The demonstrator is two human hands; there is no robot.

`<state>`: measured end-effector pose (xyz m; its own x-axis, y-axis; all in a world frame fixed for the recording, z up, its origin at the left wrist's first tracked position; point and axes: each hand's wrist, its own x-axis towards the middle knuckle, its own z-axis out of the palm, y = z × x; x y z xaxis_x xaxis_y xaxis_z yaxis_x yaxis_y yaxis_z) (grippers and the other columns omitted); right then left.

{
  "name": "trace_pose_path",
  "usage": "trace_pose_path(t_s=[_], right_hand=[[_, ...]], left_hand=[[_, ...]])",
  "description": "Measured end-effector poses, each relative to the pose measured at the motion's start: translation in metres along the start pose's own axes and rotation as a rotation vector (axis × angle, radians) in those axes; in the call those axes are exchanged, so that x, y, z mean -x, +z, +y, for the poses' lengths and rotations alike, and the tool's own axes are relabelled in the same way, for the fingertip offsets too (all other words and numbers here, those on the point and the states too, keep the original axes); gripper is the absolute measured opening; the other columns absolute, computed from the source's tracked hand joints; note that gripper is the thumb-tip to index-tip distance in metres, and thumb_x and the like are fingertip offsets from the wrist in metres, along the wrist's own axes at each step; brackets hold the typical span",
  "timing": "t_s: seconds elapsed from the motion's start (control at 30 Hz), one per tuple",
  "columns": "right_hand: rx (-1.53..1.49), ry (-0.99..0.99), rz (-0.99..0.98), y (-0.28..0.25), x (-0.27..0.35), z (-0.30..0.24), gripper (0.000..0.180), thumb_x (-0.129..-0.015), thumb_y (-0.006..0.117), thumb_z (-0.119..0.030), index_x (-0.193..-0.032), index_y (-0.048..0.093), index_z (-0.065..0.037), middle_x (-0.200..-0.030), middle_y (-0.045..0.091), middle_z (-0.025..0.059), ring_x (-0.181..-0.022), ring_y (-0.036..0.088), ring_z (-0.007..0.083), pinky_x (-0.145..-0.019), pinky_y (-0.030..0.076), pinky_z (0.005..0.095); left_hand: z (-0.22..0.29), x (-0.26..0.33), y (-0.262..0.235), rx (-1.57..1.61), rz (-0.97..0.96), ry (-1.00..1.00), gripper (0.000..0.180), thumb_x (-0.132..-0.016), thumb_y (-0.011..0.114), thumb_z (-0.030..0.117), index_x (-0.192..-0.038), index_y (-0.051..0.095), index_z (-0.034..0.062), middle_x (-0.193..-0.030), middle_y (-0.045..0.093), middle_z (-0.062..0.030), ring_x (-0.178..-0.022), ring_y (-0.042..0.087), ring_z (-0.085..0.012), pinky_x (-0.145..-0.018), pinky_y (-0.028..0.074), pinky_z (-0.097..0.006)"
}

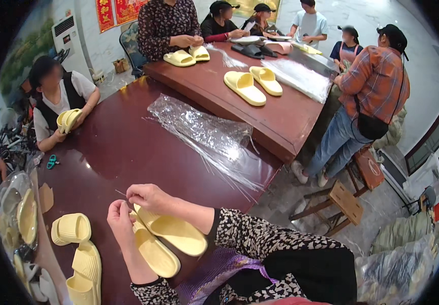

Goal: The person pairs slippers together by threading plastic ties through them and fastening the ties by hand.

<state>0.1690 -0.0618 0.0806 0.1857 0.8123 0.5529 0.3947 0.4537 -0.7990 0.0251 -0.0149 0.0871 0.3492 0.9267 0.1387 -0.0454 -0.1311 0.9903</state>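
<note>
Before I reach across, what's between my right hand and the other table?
The head view shows clear plastic packaging and thin, pale strands between your right hand and the other table.

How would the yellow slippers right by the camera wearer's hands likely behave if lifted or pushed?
The yellow slippers would probably hold their shape, since they look thick. Their matte, foam-like surface suggests they may be light for their size. Long and broad, they seem unlikely to roll.

On the glossy dark red table (pixel 112 173) lie a pair of yellow slippers (pixel 180 233), ribbed yellow slippers (pixel 87 260) to the left, crumpled clear plastic (pixel 194 122) and thin ties (pixel 214 163).
</note>
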Motion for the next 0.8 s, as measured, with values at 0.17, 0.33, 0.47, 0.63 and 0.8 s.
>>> trace_pose_path(t_s=[0.17,0.33,0.47,0.63,0.8], right_hand=[[0.018,0.024,0.003,-0.003,-0.002,0.000,0.011,-0.084,0.060,-0.009,-0.092,0.058,-0.002,-0.079,0.065,0.0138,-0.074,0.065,0.0250,-0.065,0.050,0.0353],[0.020,0.080,0.001,-0.008,0.000,-0.004,0.011,-0.084,0.059,-0.009,-0.092,0.058,-0.002,-0.080,0.065,0.0143,-0.075,0.065,0.0249,-0.065,0.050,0.0348],[0.006,0.107,-0.031,-0.007,0.002,-0.006,0.011,-0.083,0.060,-0.008,-0.092,0.059,-0.002,-0.080,0.065,0.0148,-0.075,0.065,0.0239,-0.065,0.050,0.0341],[-0.081,0.037,-0.075,-0.001,-0.002,0.010,0.013,-0.081,0.061,0.001,-0.094,0.062,-0.001,-0.086,0.063,0.0082,-0.082,0.063,0.0159,-0.073,0.050,0.0281],[0.009,-0.004,0.039,-0.003,-0.011,0.007,0.010,-0.082,0.063,0.002,-0.091,0.066,-0.001,-0.081,0.066,0.0056,-0.076,0.061,0.0105,-0.068,0.050,0.0242]], left_hand=[[-0.001,-0.002,0.002,0.012,-0.011,-0.005,0.010,-0.093,0.054,0.012,-0.090,0.057,0.0037,-0.067,0.050,0.0035,-0.051,0.042,-0.0012,-0.044,0.033,-0.015],[0.000,-0.001,0.005,0.031,-0.041,0.005,0.010,-0.093,0.053,0.012,-0.090,0.057,0.0034,-0.066,0.049,0.0036,-0.052,0.042,-0.0014,-0.045,0.034,-0.016],[0.000,0.006,0.002,0.030,-0.011,-0.021,0.011,-0.092,0.054,0.013,-0.090,0.058,0.0027,-0.065,0.049,0.0039,-0.053,0.042,-0.0014,-0.045,0.034,-0.016],[-0.002,-0.002,-0.002,-0.053,-0.012,-0.070,0.018,-0.092,0.054,0.016,-0.101,0.062,0.0037,-0.072,0.052,0.0038,-0.057,0.043,-0.0023,-0.046,0.034,-0.016],[0.026,-0.006,0.006,0.058,-0.001,-0.071,0.016,-0.089,0.056,0.015,-0.094,0.063,0.0024,-0.072,0.056,0.0015,-0.061,0.049,-0.0046,-0.051,0.039,-0.019]])
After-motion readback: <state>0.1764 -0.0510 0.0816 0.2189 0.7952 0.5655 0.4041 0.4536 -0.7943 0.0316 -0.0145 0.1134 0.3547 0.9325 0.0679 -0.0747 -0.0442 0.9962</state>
